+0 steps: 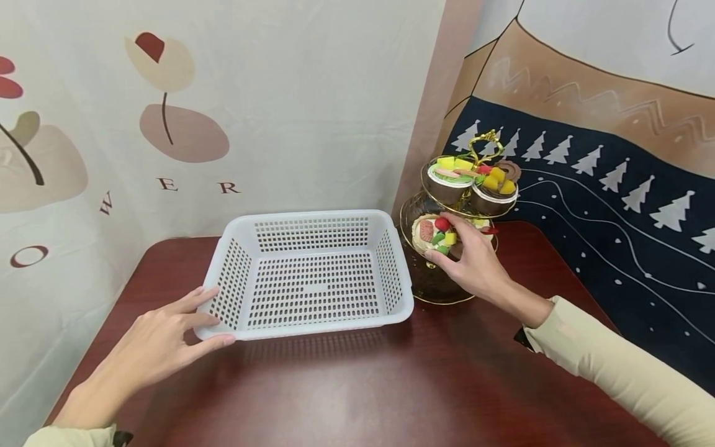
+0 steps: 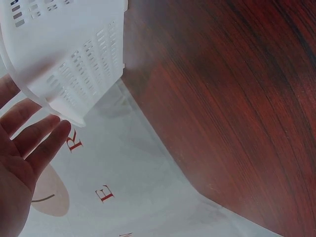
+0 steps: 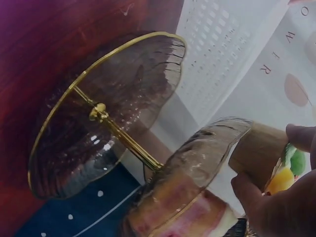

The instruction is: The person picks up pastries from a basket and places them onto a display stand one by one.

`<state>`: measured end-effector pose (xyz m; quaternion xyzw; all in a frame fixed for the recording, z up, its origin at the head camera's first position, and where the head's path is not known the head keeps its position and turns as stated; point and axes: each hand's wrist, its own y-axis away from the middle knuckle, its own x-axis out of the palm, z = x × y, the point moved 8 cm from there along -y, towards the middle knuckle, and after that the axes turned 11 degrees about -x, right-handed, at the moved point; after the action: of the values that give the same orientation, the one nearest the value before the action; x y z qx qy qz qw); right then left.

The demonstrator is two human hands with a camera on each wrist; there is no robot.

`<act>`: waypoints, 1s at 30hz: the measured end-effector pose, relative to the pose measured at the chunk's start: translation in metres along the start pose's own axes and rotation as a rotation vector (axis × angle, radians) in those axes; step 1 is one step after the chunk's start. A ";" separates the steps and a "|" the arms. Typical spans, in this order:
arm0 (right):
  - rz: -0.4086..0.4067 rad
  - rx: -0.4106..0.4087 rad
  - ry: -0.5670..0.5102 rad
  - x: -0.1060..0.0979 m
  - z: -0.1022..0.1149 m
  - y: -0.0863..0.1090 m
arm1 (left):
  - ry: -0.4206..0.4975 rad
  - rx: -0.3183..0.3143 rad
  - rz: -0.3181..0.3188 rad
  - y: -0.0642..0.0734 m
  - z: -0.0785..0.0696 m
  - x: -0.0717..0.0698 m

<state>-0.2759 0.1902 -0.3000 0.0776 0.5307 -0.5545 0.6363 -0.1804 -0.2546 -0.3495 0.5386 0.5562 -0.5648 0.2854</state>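
Observation:
A white perforated plastic basket (image 1: 318, 333) stands on the table. At its left front corner, my left hand (image 1: 162, 341) touches the rim with fingers spread and nearly straight; the left wrist view shows fingertips against the basket's edge (image 2: 64, 116). To the right stands a tiered dessert stand (image 1: 441, 293) with gold rims and smoky clear plates. On its middle plate, my right hand (image 1: 477, 264) pinches a fruit-topped cupcake (image 1: 426, 231). The right wrist view shows the cupcake's brown cup (image 3: 256, 153) between thumb and finger, close to the plate's edge; whether it still rests there I cannot tell.
Two more fruit-topped cups, a left one (image 1: 451, 191) and a right one (image 1: 494, 200), sit on the top plate below a gold handle (image 1: 485, 146). Another dessert shows partly behind my right hand. A printed cloth (image 1: 313, 124) hangs behind the dark red table (image 1: 335, 397).

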 end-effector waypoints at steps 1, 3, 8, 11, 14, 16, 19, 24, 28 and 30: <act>-0.003 0.003 0.006 0.001 -0.001 0.000 | 0.000 0.004 -0.002 0.000 0.000 0.000; -0.010 -0.002 0.017 0.004 -0.002 0.000 | -0.001 0.012 -0.007 -0.001 0.000 0.000; -0.001 -0.001 0.080 0.015 -0.003 -0.002 | -0.003 0.013 -0.015 0.000 0.002 0.000; 0.007 0.001 0.150 0.019 -0.002 -0.002 | -0.001 0.010 -0.012 0.000 0.002 0.001; -0.001 -0.027 0.224 0.021 0.004 -0.001 | 0.005 0.012 -0.010 0.001 0.002 0.001; -0.019 -0.060 0.263 0.020 0.008 -0.001 | 0.007 0.014 -0.010 0.000 0.001 0.002; -0.048 -0.103 0.291 0.018 0.014 0.001 | 0.008 0.018 -0.016 -0.001 0.001 0.001; -0.043 -0.160 0.304 0.017 0.017 0.006 | 0.006 0.019 -0.020 -0.001 0.000 0.001; -0.025 -0.190 0.286 0.017 0.017 0.011 | 0.003 0.016 -0.015 -0.002 0.001 0.001; -0.032 -0.198 0.267 0.017 0.016 0.013 | -0.001 0.013 -0.010 -0.003 0.001 0.001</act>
<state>-0.2594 0.1734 -0.3124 0.0789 0.6638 -0.4945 0.5556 -0.1837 -0.2549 -0.3498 0.5372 0.5553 -0.5702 0.2793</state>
